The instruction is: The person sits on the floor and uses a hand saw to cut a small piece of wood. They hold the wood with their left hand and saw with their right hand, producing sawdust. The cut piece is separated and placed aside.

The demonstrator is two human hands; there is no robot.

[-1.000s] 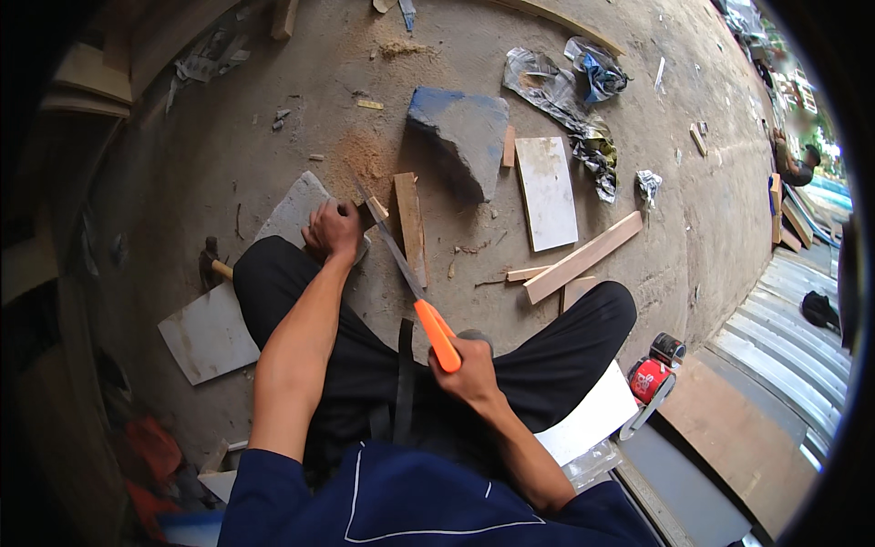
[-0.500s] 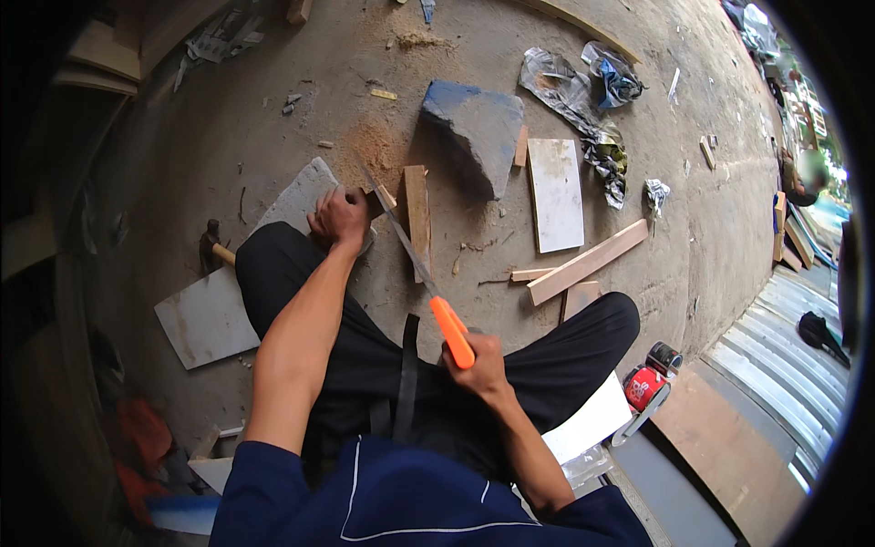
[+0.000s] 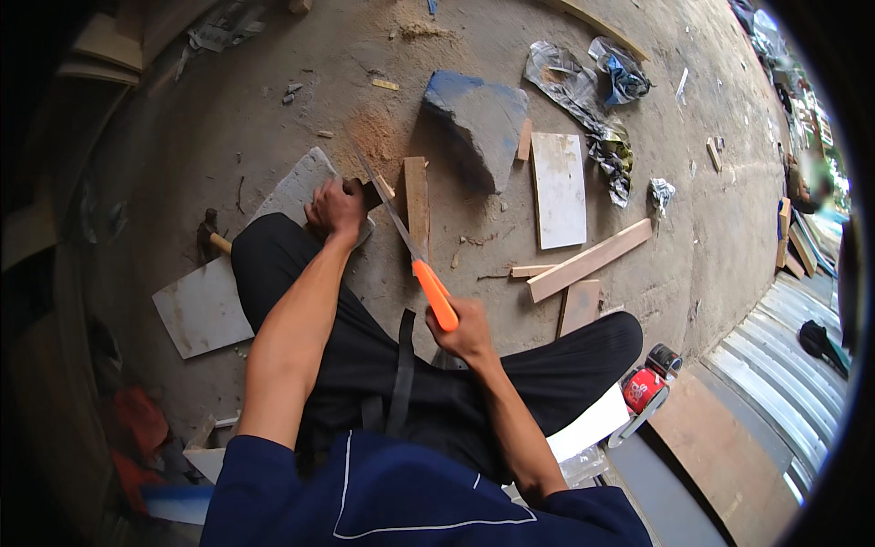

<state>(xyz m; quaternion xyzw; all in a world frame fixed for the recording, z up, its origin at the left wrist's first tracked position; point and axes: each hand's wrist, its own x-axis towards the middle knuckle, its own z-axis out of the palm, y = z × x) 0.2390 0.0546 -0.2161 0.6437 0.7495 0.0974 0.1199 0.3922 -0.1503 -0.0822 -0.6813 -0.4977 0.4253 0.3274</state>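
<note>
On the floor [image 3: 492, 36], L hand [image 3: 337, 210] clamped wood pc. [image 3: 372, 195], R hand [image 3: 463, 328] gripped saw [image 3: 436, 296], prob. mid-cut, next stroke needing steady L hold.

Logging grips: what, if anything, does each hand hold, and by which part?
Right hand: saw, by its orange handle. Left hand: apparently a dark piece; exact hold hidden.

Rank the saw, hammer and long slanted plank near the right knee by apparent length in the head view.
Longest: saw
Next: plank
Shortest: hammer, perhaps partly hidden by the left knee
</note>
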